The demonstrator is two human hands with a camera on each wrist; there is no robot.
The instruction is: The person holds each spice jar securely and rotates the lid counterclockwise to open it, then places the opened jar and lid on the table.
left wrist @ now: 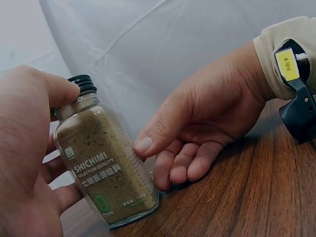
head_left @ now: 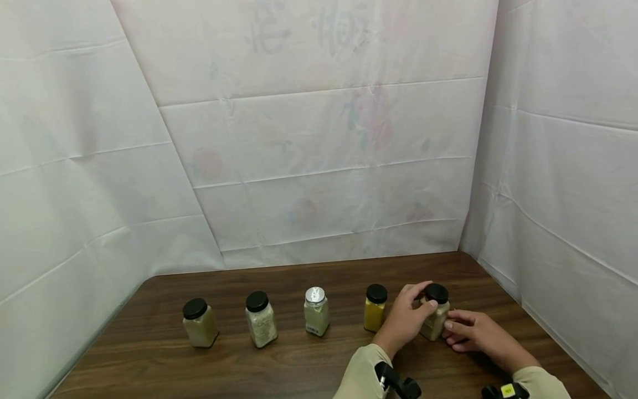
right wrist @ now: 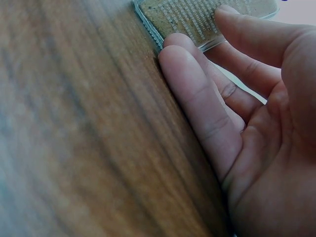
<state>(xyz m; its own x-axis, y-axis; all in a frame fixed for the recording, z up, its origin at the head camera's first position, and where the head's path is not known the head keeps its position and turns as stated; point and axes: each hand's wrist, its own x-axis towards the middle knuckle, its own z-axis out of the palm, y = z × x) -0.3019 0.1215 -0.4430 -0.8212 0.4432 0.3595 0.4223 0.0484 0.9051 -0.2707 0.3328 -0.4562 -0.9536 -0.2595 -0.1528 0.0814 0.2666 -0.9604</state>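
Note:
A square glass jar of brown-green seasoning (head_left: 435, 322), with a black lid and the word SHICHIMI on its label (left wrist: 98, 165), stands on the wooden table. My left hand (head_left: 405, 317) holds it from the left near the top; its thumb lies across the neck just under the lid (left wrist: 84, 83), and some fingers are hidden behind the glass. From the right, my right hand (head_left: 478, 335) touches the jar's side low down. Its thumb tip (right wrist: 227, 11) meets the printed side, while its other fingers are loosely bent near the tabletop.
Left of the held jar, a yellow-filled jar (head_left: 374, 316) stands close to my left hand. Farther left are a silver-lidded jar (head_left: 316, 318) and two black-lidded jars (head_left: 261, 327) (head_left: 201, 331). White cloth (head_left: 319, 138) hangs behind and at both sides of the table (head_left: 294, 377).

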